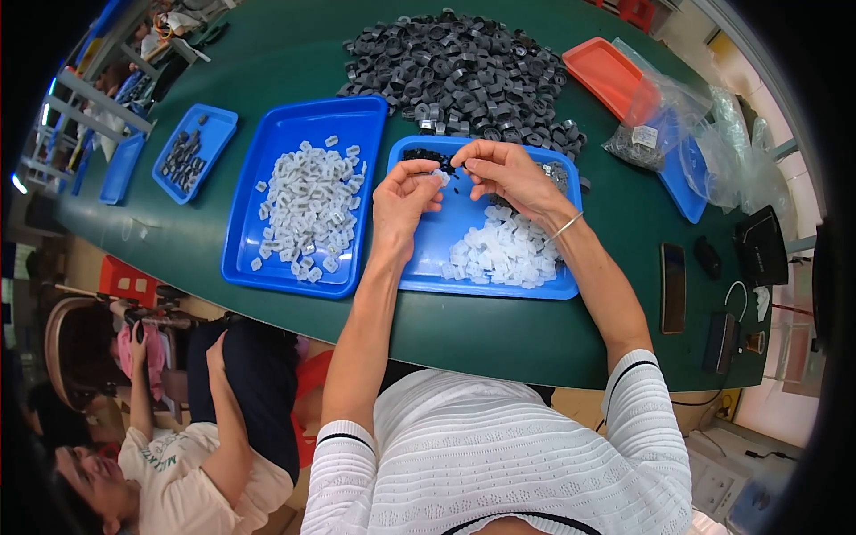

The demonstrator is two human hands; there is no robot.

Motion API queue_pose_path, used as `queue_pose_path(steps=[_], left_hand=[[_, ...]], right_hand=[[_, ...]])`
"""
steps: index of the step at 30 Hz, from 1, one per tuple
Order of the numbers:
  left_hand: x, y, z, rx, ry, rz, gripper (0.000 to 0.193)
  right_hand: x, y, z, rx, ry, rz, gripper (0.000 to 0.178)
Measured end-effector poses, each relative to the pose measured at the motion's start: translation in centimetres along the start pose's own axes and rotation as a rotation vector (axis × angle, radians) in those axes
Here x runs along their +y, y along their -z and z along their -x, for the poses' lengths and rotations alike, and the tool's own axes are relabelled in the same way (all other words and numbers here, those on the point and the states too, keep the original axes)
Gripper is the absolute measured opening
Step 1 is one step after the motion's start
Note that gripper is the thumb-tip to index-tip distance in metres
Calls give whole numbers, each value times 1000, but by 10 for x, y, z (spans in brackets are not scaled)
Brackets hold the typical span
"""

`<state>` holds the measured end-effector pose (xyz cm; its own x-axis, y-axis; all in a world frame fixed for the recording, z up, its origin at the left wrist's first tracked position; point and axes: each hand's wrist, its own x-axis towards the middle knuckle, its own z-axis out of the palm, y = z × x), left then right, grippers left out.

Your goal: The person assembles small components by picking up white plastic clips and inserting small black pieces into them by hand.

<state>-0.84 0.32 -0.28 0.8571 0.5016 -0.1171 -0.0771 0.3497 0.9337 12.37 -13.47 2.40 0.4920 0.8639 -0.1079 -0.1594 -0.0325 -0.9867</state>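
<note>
Over the blue tray (426, 254) in front of me, my left hand (401, 203) pinches a small translucent white plastic piece (441, 177) between thumb and fingertips. Close beside it, my right hand (510, 175) has its thumb and index finger pressed together; whatever they hold is too small to make out. Tiny black parts (426, 155) lie in the tray's far left corner, just behind my fingers. A pile of flat, frosty white pieces (506, 252) fills its near right part. Small grey parts (558, 175) show beyond my right wrist, partly hidden.
Left of my tray, a deeper blue tray (239, 239) holds many clear plastic pieces (312, 205). Dark grey ring-like parts (455, 76) are heaped behind. An orange tray (599, 71), plastic bags (646, 134) and a phone (672, 287) lie to the right. A seated person (205, 446) is at left.
</note>
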Motion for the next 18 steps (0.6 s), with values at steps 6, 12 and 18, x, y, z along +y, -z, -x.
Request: queue_pose_path(steps=[6,12,18], left_hand=[[2,-6,4,-40,-14,-75,22],[0,-7,2,65,-41,-42,20],[0,-9,3,101,-96,-54,17]], right_hand=[[4,-2,2,22,-18,-156,12],[5,-12,6,88,46,-50,13],[15,-23,4,132,205,144,13]])
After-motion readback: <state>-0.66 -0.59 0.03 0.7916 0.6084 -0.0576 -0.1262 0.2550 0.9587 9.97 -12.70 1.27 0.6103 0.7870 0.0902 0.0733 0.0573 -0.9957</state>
